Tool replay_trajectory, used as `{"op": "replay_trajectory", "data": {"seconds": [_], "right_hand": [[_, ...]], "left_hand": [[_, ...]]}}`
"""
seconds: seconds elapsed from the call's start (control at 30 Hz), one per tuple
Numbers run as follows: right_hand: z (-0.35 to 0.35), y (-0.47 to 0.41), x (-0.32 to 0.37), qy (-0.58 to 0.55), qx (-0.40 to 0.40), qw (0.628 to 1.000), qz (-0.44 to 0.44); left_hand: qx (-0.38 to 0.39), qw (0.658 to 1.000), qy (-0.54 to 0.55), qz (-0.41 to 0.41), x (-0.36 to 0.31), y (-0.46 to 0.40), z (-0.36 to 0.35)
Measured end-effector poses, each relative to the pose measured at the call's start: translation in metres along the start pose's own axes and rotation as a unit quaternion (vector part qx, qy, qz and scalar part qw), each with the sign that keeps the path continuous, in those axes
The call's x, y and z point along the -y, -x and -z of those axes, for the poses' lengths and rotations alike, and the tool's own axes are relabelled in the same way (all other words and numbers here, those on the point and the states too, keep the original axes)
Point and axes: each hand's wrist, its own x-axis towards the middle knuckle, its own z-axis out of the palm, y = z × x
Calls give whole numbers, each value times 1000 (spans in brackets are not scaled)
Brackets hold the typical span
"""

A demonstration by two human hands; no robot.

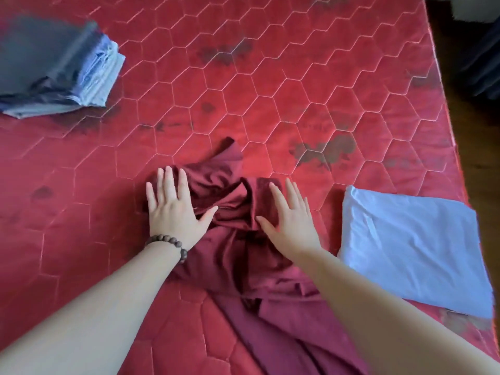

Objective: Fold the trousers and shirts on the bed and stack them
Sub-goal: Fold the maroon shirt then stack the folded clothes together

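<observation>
A crumpled dark red garment (pixel 238 239) lies on the red quilted mattress (pixel 270 90) in front of me, trailing toward the near edge. My left hand (pixel 173 209), with a bead bracelet at the wrist, presses flat on the garment's left part, fingers straight and spread. My right hand (pixel 292 217) lies flat on its right part, fingers also straight. A folded light blue garment (pixel 411 247) sits to the right of the red one. A stack of folded grey and blue clothes (pixel 56 71) rests at the far left.
The mattress's right edge (pixel 446 125) runs diagonally, with dark floor (pixel 476 163) beyond it. Dark stains mark the mattress surface in several places.
</observation>
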Motion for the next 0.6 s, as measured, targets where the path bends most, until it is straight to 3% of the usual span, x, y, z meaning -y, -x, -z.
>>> {"op": "replay_trajectory", "data": {"seconds": [0.1, 0.23, 0.6], "right_hand": [[-22, -28, 26, 14, 58, 998, 36], [-51, -39, 40, 103, 145, 983, 45], [-72, 50, 38, 109, 118, 986, 37]], "left_hand": [[44, 997, 31, 48, 31, 0, -16], [115, 991, 62, -3, 50, 20, -39], [125, 984, 128, 22, 33, 103, -41]]}}
